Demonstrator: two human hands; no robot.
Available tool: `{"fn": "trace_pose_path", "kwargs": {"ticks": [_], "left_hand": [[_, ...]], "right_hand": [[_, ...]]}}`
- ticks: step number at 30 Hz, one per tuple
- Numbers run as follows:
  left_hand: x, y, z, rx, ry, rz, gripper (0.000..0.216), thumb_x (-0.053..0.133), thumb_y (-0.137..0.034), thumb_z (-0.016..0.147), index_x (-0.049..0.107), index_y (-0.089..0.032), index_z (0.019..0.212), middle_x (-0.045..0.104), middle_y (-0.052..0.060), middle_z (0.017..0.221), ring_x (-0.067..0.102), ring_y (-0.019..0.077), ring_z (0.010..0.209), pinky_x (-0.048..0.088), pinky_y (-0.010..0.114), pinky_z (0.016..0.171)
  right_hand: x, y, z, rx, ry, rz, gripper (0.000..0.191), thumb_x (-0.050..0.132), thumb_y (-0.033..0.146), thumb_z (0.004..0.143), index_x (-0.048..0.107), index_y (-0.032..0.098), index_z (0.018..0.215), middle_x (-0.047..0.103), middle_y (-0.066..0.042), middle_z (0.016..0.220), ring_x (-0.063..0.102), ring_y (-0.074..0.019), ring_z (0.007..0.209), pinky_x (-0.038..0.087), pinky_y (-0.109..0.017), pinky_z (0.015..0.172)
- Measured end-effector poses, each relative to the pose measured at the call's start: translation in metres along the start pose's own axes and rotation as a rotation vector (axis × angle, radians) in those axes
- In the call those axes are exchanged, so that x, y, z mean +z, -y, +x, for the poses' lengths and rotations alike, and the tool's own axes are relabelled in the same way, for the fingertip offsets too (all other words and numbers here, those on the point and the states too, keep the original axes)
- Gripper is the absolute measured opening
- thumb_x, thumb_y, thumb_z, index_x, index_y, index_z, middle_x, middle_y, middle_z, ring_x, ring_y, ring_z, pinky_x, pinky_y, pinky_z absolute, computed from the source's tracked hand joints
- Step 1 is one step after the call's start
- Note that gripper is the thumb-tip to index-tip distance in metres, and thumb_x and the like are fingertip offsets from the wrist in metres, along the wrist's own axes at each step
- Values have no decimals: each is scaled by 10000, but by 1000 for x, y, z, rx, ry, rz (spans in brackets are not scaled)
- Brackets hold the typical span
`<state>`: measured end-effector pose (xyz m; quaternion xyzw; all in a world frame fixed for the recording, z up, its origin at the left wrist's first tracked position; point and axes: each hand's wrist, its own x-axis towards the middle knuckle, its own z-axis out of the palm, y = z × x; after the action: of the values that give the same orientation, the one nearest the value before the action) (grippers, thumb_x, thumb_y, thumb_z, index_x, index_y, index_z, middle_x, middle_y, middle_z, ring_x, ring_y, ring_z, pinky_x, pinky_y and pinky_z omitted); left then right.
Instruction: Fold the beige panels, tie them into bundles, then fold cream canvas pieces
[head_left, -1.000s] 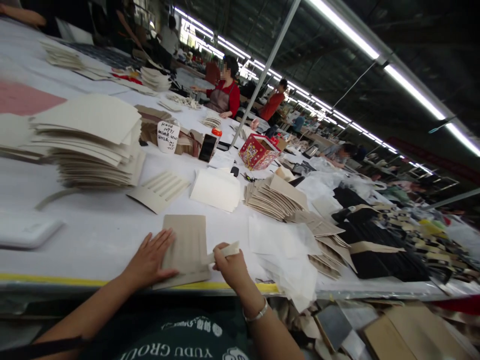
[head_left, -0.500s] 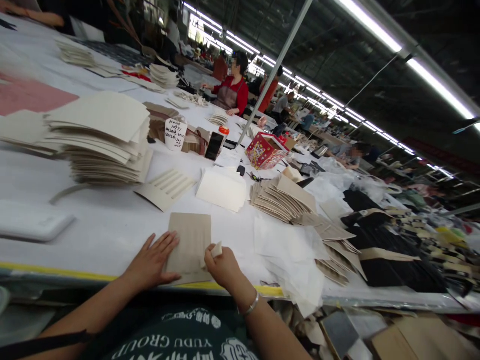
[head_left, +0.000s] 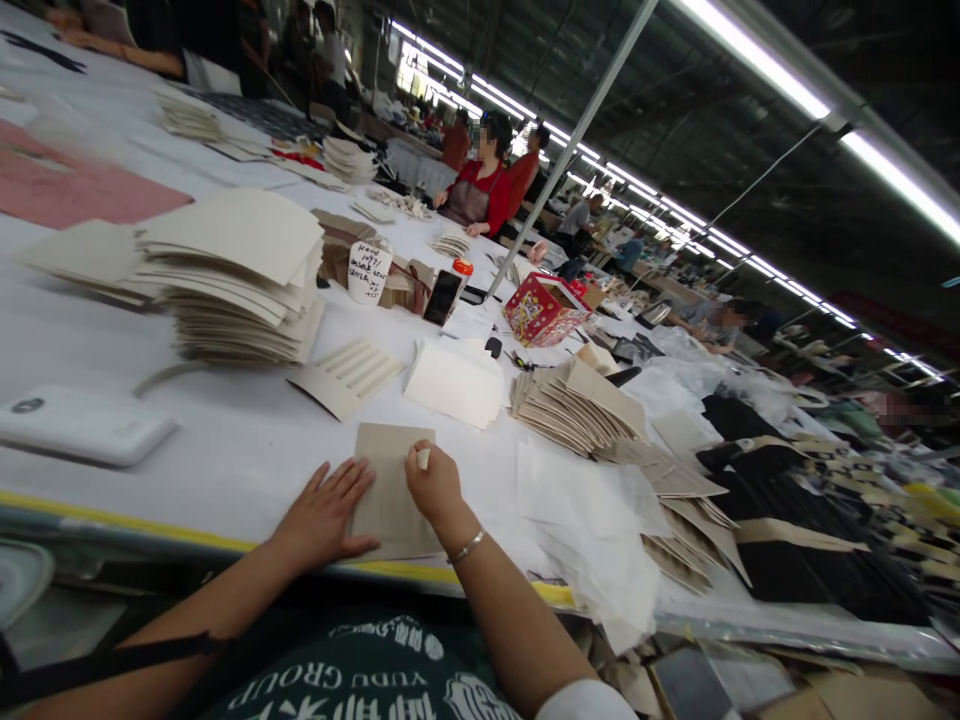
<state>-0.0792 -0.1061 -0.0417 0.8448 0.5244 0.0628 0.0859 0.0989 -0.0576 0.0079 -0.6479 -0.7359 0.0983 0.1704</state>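
A flat greyish-beige rectangular panel [head_left: 391,520] lies on the white table close to its front edge. My left hand [head_left: 324,508] rests flat at the panel's left side, fingers stretched out and touching it. Over the panel's right half, my right hand [head_left: 435,482] is closed round a small pale cream piece [head_left: 424,459] whose end pokes out of the fist; most of it is hidden by the fingers. Just behind the panel lies a beige piece with raised cream strips [head_left: 352,376], and beside that a stack of white sheets [head_left: 454,382].
Tall stacked beige panels [head_left: 232,270] stand at the left, behind a white device [head_left: 82,425]. To the right are fanned beige pieces [head_left: 574,410] and thin translucent sheets [head_left: 592,510]. A red patterned box [head_left: 541,310] sits farther back. Co-workers are across the table.
My right hand has moved up and away from me across the panel, still holding the cream piece. The left hand keeps its place on the panel. The whole view has shifted slightly.
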Motion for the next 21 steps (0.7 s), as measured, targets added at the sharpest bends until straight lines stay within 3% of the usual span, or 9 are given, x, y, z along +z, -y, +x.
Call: {"fn": "trace_pose_path", "kwargs": {"ticks": [4,7,11,16,18,21], "left_hand": [[6,2,1,-9,0,-19,812,522,-650,708,407,-166,1350,288,107,1449,266,276,1331,81,448,1104],[11,3,5,-6,-10,-36,859,524,-704,665,423,-183,1340,295,101,1448,266,278,1330,67,448,1105],[13,2,10,27,-13,-38,855,519,-702,673,421,-179,1342,285,107,1451,256,276,1334,59,444,1105],[11,0,11,24,4,-44,880,510,-722,662,408,-183,1350,297,111,1449,248,284,1336,67,452,1103],[11,-1,10,18,-2,-36,862,513,-707,674,408,-181,1349,305,117,1446,251,285,1335,71,453,1104],[10,-2,10,16,7,-25,849,538,-666,682,404,-159,1350,294,135,1448,247,296,1335,85,472,1099]], "right_hand": [[-6,-8,-64,-62,39,76,270,355,215,884,571,163,731,631,-36,668,589,-139,627,376,-221,587],[-12,-13,-87,-62,106,94,249,376,199,869,581,162,731,630,-38,626,587,-139,583,360,-221,545],[-9,-11,-51,22,124,30,314,379,235,881,613,142,693,626,-68,580,593,-152,564,356,-222,517],[1,-2,14,35,-22,-20,298,362,217,892,631,128,801,673,-87,754,603,-160,690,384,-232,607],[1,1,13,18,-22,1,278,366,200,882,622,130,800,668,-76,752,597,-154,696,389,-230,624],[-6,0,-19,-39,27,44,253,379,190,863,609,147,768,661,-62,722,599,-149,680,401,-225,631]]}}
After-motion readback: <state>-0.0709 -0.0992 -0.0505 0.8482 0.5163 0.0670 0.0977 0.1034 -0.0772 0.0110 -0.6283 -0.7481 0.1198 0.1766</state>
